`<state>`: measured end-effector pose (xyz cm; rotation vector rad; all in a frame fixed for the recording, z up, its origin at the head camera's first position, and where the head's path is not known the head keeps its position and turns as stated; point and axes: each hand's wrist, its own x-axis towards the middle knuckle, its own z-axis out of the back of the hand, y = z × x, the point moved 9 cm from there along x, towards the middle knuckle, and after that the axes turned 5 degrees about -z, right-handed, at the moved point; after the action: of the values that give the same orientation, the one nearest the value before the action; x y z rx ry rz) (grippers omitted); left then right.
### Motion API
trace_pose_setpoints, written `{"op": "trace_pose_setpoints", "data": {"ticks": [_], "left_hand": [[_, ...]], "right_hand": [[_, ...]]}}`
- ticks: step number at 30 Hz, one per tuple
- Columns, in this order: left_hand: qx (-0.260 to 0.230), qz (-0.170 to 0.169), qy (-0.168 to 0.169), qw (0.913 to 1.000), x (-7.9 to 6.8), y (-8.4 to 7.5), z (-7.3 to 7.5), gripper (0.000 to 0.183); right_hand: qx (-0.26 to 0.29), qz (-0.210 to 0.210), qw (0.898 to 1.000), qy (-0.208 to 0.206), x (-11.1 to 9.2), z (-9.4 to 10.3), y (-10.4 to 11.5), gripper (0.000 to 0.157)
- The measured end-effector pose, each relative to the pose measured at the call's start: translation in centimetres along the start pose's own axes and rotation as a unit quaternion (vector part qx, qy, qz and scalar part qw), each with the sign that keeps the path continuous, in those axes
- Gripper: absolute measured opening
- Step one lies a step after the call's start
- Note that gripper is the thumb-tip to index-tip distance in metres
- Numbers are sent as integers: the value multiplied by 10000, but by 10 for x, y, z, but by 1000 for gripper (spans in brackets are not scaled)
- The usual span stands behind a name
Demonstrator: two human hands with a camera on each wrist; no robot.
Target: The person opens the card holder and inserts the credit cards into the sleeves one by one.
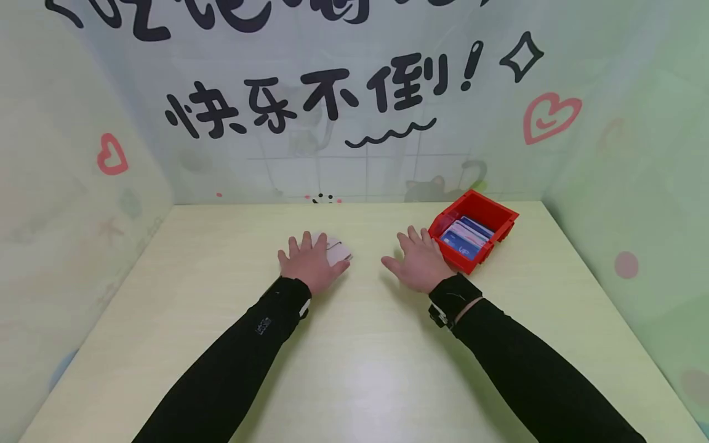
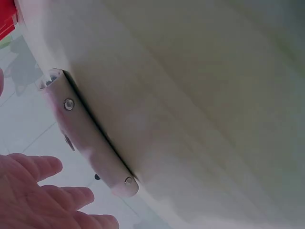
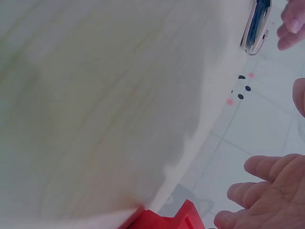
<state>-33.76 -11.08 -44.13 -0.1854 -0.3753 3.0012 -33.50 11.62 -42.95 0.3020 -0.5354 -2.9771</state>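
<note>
A pale pink wallet (image 1: 338, 251) lies on the table, partly hidden beneath my left hand (image 1: 310, 267). That hand is spread with its fingers straight; the left wrist view shows the wallet (image 2: 90, 138) with metal snaps and a gap between it and the fingers. Dark blue contents show at the wallet's edge (image 3: 257, 24) in the right wrist view. My right hand (image 1: 422, 263), fingers extended and holding nothing, hovers just left of a red plastic bin (image 1: 493, 209). Inside the bin are several blue and white cards (image 1: 468, 237).
The pale wooden table (image 1: 354, 369) ends at a printed cloth backdrop (image 1: 310, 172) with dark lettering. Similar cloth walls (image 1: 626, 203) stand along the left and right sides. The bin sits tilted near the back right corner.
</note>
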Motion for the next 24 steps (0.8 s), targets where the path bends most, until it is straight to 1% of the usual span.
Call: {"op": "trace_pose_setpoints", "data": {"ticks": [5,10,17,24], "left_hand": [[80,96,84,9999,-3,3,-2,91],[136,60,134,9998,-7,2,-1,89],[260,37,292,9992,-6,4,-3,80],[370,-105,408,9984,-10,-3,-4,71]], "right_hand": [[35,24,10000,-1,1,0,1,85],[133,42,9999,25,0,-1,2,84],[200,55,9998,35,0,-2,3,84],[227,65,9997,16,0,-2,5,83]]}}
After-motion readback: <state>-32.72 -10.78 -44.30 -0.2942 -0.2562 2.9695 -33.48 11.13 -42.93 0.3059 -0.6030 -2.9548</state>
